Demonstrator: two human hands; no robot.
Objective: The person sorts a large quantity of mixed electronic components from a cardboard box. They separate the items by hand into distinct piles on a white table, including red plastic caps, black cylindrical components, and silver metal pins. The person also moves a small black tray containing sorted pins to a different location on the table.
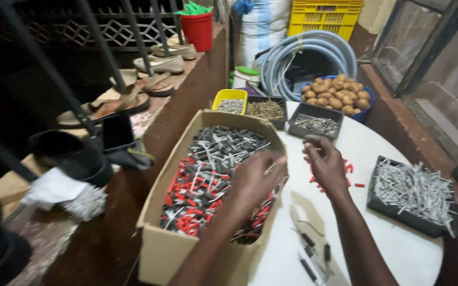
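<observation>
A cardboard box point(165, 249) stands at the left edge of a round white table point(398, 249), filled with several small red, grey and black pieces with thin metal pins. My left hand point(253, 182) reaches into the box's right side and grips a thin metal pin piece at its fingertips. My right hand point(325, 161) hovers over the table just right of the box, fingers curled together; whether they pinch a small part I cannot tell. Small red pieces point(350, 170) lie scattered under and beside that hand. A few dark assembled pieces point(314, 254) lie near the table's front.
A black tray of grey pin parts point(413, 193) sits at the right. Small trays point(316, 124), a yellow one point(230, 100) included, line the far edge. Beyond are a blue bowl of potatoes point(337, 94), a coiled hose point(308, 53) and a yellow crate. Sandals and a phone point(117, 132) rest on the left ledge.
</observation>
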